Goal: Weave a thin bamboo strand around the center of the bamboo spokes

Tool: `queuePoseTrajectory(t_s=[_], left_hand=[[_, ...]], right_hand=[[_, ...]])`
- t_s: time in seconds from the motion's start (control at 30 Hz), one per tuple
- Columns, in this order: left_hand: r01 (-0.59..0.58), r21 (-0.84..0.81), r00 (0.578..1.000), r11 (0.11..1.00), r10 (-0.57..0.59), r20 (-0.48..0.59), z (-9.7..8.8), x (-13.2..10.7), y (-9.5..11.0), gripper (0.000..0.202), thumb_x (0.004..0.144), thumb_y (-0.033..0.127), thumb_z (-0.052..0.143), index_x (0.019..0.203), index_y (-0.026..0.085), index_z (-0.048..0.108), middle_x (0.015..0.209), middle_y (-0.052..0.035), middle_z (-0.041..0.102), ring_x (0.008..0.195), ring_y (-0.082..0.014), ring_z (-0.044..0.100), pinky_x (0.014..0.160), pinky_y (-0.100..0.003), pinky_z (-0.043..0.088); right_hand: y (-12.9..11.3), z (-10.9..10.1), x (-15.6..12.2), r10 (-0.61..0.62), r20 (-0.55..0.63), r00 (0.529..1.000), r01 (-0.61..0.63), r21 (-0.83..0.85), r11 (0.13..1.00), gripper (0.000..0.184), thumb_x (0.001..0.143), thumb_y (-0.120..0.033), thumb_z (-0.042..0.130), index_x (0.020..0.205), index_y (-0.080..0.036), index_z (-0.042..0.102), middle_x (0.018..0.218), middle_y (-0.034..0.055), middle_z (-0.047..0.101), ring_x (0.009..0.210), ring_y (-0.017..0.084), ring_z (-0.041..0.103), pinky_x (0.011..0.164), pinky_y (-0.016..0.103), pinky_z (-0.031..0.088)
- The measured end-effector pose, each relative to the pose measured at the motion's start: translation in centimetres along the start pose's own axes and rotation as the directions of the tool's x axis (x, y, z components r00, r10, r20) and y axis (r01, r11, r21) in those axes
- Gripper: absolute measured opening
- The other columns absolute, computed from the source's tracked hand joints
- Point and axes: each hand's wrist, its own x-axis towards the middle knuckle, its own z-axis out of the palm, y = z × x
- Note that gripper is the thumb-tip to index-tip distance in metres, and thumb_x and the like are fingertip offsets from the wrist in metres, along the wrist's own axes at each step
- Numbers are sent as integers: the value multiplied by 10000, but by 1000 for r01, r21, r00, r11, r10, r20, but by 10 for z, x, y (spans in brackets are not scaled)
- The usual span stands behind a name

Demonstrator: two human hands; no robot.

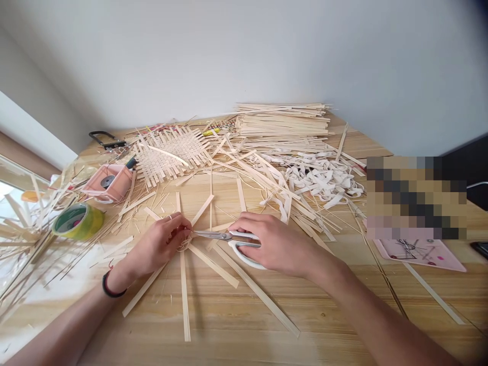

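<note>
My left hand [163, 239] is closed on the small woven hub [184, 245] of a star of flat bamboo strips [185, 300]. The strips fan out from this hub in several directions, and the fingers cover part of it. My right hand [267, 241] grips a pair of white-handled scissors [244, 247], fingers through the loops. The metal blades [211, 235] point left, with their tips at the hub beside my left fingertips. Whether the tips touch a strip I cannot tell.
Behind lie a woven bamboo mat [171, 152], stacked strips [282, 122] and a heap of white ribbon [320, 178]. To the left are a pink basket [109, 183] and a green tape roll [78, 222]. A pink tray [423, 254] with small metal pieces sits at right.
</note>
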Motion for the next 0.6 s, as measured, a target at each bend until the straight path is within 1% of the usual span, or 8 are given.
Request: queuePoseTrajectory(t_s=[0.07,0.3,0.43,0.6], left_hand=[[-5,-4,1000,1000,5,-17,1,1,1,214,1080,268,469,942,205,620,870,-10,651,777,-151,598,732,-277,463],[-27,31,999,999,28,-24,2,2,4,207,1069,218,447,913,197,581,852,-10,643,747,-145,584,699,-266,443],[-34,17,999,999,34,-24,3,2,3,201,1071,213,441,923,195,576,850,-12,642,754,-144,579,708,-266,444],[-25,5,999,1000,25,-22,3,2,1,210,1079,231,430,920,196,562,848,-17,642,750,-147,575,709,-275,448]], right_hand=[[-2,0,0,-1,-6,1000,1,5,1000,246,869,-88,680,1068,-216,750,1063,49,779,897,209,721,778,312,515],[-5,4,1,21,16,1000,-22,2,1000,194,859,-97,676,1003,-204,750,998,51,768,858,206,709,752,304,511],[-3,5,0,31,22,999,-31,14,999,210,854,-103,677,1018,-209,753,1002,44,765,879,211,703,776,306,507],[-4,0,-1,38,40,998,-39,44,998,248,834,-85,681,1023,-226,757,984,28,770,857,203,692,748,295,495]])
